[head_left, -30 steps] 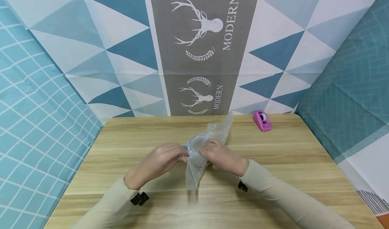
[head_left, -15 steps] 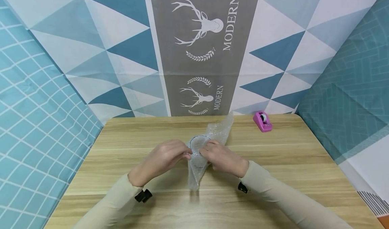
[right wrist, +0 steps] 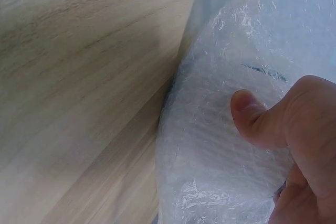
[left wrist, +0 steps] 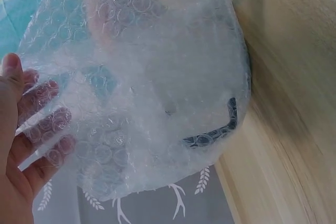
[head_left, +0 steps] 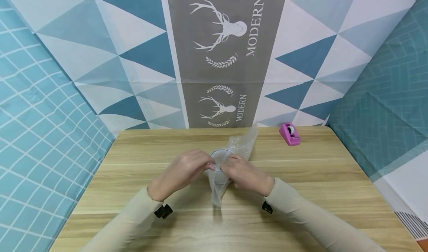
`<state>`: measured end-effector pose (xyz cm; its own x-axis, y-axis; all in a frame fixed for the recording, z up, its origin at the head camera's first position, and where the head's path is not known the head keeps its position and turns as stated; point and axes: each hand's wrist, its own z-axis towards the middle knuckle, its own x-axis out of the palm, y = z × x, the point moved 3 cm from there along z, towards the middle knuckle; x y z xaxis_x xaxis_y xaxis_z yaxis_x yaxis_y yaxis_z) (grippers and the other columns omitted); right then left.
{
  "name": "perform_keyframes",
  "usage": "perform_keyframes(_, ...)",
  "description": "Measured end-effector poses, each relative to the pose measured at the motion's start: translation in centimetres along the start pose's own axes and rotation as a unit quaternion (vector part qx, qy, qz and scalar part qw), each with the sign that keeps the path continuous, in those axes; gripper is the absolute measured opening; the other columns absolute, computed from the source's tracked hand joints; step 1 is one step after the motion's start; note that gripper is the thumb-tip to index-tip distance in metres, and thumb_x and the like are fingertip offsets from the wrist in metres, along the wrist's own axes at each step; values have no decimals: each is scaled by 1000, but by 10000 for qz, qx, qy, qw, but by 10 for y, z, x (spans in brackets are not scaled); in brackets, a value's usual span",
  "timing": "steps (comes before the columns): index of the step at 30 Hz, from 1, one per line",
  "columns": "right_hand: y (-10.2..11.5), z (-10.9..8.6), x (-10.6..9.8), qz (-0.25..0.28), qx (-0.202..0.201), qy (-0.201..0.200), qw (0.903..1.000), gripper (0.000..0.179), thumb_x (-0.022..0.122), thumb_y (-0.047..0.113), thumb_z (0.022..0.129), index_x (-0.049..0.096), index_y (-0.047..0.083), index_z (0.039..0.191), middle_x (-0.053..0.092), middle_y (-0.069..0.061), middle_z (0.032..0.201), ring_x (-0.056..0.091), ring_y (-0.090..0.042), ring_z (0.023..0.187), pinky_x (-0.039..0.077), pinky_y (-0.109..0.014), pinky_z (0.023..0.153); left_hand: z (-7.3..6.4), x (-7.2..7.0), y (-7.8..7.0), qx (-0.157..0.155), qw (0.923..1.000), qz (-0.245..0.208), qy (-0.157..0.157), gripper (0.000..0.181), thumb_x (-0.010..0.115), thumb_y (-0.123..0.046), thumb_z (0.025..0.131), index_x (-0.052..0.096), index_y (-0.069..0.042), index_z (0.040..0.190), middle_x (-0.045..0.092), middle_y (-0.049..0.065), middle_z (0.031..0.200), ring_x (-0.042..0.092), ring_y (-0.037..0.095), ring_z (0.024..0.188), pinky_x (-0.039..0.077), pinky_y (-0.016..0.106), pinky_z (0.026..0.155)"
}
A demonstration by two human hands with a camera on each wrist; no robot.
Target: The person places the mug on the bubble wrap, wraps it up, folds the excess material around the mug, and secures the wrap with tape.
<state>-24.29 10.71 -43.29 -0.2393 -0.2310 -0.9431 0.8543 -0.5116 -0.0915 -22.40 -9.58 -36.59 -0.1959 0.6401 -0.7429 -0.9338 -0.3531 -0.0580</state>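
A round cup-like vessel (head_left: 220,155) with a thin dark rim stands on the table, wrapped in clear bubble wrap (head_left: 243,143). One end of the wrap sticks out to the back right, another hangs toward the front. My left hand (head_left: 188,167) pinches a loose edge of the wrap at the vessel's left side; in the left wrist view its fingers show through the film. My right hand (head_left: 246,173) grips the vessel's right rim through the wrap, thumb (right wrist: 247,109) pressed on the near side. A dark angular mark (left wrist: 212,132) shows blurrily through the layers.
A pink tape dispenser (head_left: 289,134) sits at the table's back right corner. The wooden table (head_left: 150,140) ends at a patterned cloth wall (head_left: 220,77) behind, with blue checked cloth (head_left: 43,133) at the left.
My left hand has moved a little to the right and up, drawing the wrap's edge over the vessel's rim. The hanging front end shifted slightly right. My right hand stays in place.
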Motion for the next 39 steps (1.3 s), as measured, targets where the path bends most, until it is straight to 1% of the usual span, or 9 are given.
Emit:
perform_keyframes(7,-1,-2,1,-124,-27,-92,9999,34,81,-3,70,59,13,91,70,4,85,67,-19,94,47,-41,112,7,5,2,-172,9998,94,87,13,67,-24,99,72,-12,101,73,-4,93,70,8,87,59,21,82)
perform_keyframes(11,0,-2,2,-133,0,-40,9999,34,82,-3,71,61,13,93,71,4,87,67,-19,95,47,-41,112,10,8,4,-257,9996,119,84,12,68,-23,99,72,-12,101,74,-3,94,71,9,87,60,22,82)
perform_keyframes(13,0,-2,2,-129,30,-16,9999,35,82,-2,71,64,11,98,73,3,90,68,-19,96,46,-40,113,12,11,5,-288,9995,126,76,12,68,-23,99,72,-11,101,74,-3,94,72,9,88,60,22,82)
perform_keyframes(18,0,-2,2,-170,45,-56,9998,32,83,-1,70,62,13,90,71,3,86,67,-20,96,47,-40,111,21,18,9,-359,9992,125,76,11,68,-19,99,72,-10,101,75,-1,96,72,11,90,60,22,84)
perform_keyframes(20,0,-2,2,-261,33,-70,9996,32,84,0,68,59,14,83,68,4,82,66,-20,94,48,-39,110,24,21,11,-404,9991,106,67,10,69,-18,98,73,-9,101,75,-1,96,72,12,91,60,23,86)
perform_keyframes(25,0,0,1,-588,40,74,9982,28,86,3,63,66,11,81,69,1,85,67,-20,94,47,-37,111,30,27,15,-482,9988,41,85,11,72,-16,95,74,-8,101,77,2,97,73,15,92,60,24,87)
perform_keyframes(29,-1,0,2,-671,59,196,9975,27,87,5,64,67,12,82,68,1,85,66,-20,94,46,-36,112,33,30,19,-675,9970,-256,270,11,72,-16,95,74,-7,100,77,1,95,74,13,91,59,19,85)
perform_keyframes(33,0,0,2,-681,58,177,9975,27,86,3,64,66,13,80,66,2,81,66,-19,90,47,-35,110,34,34,24,-919,9927,-665,411,10,69,-15,96,73,-7,100,77,-1,94,75,12,90,58,15,85)
perform_keyframes(39,0,0,1,-682,12,66,9977,31,84,1,61,64,13,81,65,2,81,65,-19,89,47,-36,109,31,38,28,-998,9891,-980,469,8,69,-13,96,71,-7,99,76,0,93,74,12,89,59,16,84)
